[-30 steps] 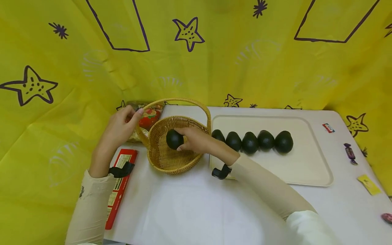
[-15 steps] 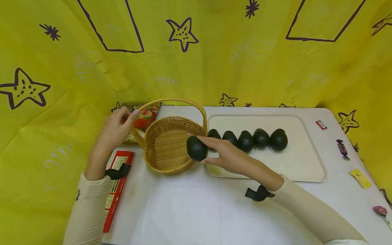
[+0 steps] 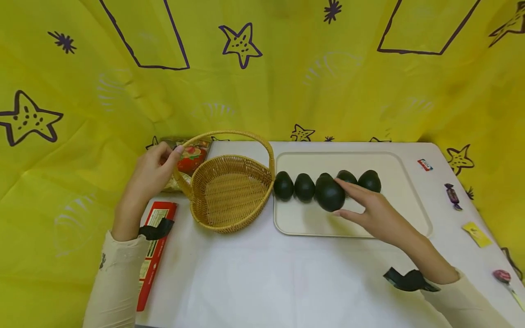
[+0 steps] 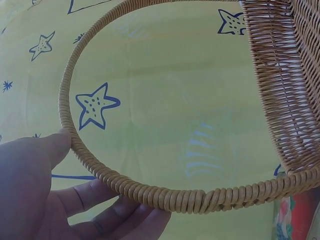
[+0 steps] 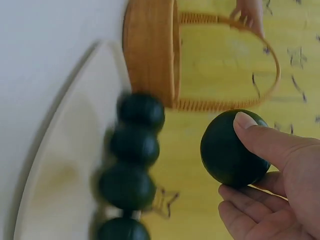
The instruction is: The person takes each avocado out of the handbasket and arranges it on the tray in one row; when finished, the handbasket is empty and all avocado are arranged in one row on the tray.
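Observation:
My left hand [image 3: 153, 173] grips the wicker basket's handle [image 4: 175, 200] on its left side, thumb on one side and fingers on the other in the left wrist view. The basket [image 3: 231, 196] stands upright on the table, and its woven floor shows bare. Above the cream tray [image 3: 303, 223], my right hand [image 3: 377, 212] pinches a dark green avocado [image 5: 230, 150] between thumb and fingers. Several more avocados [image 3: 283, 186] stand in a row on the tray behind the held one, which partly hides some of them.
A red box [image 3: 156, 255] lies left of the basket, and a red printed packet [image 3: 193, 157] sits behind the left hand. Along the table's right side lie a small wrapped sweet [image 3: 425, 165], a purple candy [image 3: 453, 197], a yellow packet [image 3: 477, 234] and a lollipop [image 3: 502, 276].
My right hand has carried the avocado out of the basket and rightward over the tray. The left hand stays on the handle. The view has shifted slightly.

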Demonstrator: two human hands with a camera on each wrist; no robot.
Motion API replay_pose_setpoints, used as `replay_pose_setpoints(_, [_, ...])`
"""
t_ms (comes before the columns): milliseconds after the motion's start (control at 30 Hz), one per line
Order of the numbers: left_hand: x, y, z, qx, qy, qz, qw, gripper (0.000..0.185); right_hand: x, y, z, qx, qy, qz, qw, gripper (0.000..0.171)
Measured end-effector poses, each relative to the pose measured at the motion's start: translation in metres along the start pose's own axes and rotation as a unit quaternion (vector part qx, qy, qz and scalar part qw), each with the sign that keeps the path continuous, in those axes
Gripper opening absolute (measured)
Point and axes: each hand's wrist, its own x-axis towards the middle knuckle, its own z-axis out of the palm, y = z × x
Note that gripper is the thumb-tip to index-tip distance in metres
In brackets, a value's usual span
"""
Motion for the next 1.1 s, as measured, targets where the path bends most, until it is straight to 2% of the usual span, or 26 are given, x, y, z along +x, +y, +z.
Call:
replay_pose_setpoints(133, [0.000, 0.000, 0.000, 0.005, -0.001, -0.003, 1.0000, 0.050, -0.011, 0.034, -0.023, -0.014, 0.024, 0.047, 0.999, 0.082])
replay_pose_setpoints(267, [0.002, 0.000, 0.000, -0.001, -0.002, -0.008, 1.0000, 0.049, -0.017, 0.067, -0.044, -0.042, 0.053, 0.065, 0.996, 0.084])
replay_pose_setpoints(433, [0.004, 0.001, -0.001, -0.002, -0.001, -0.013, 0.9999, 0.049, -0.023, 0.103, -0.060, -0.074, 0.060, 0.086, 0.992, 0.085])
replay_pose_setpoints(600, [0.003, 0.002, -0.002, -0.001, -0.008, -0.017, 0.9998, 0.050, -0.027, 0.133, -0.066, -0.100, 0.058, 0.089, 0.989, 0.084])
replay_pose_setpoints(733, [0.002, 0.002, -0.003, -0.002, -0.012, -0.024, 0.9996, 0.053, -0.027, 0.152, -0.066, -0.102, 0.050, 0.092, 0.989, 0.083])
replay_pose_setpoints(967, [0.001, 0.002, -0.003, 0.005, -0.014, -0.013, 0.9998, 0.050, -0.025, 0.173, -0.065, -0.092, 0.017, 0.148, 0.985, 0.085])
replay_pose_setpoints(1100, [0.000, 0.001, -0.002, 0.008, -0.009, -0.012, 0.9998, 0.048, -0.023, 0.180, -0.064, -0.087, 0.002, 0.164, 0.983, 0.086])
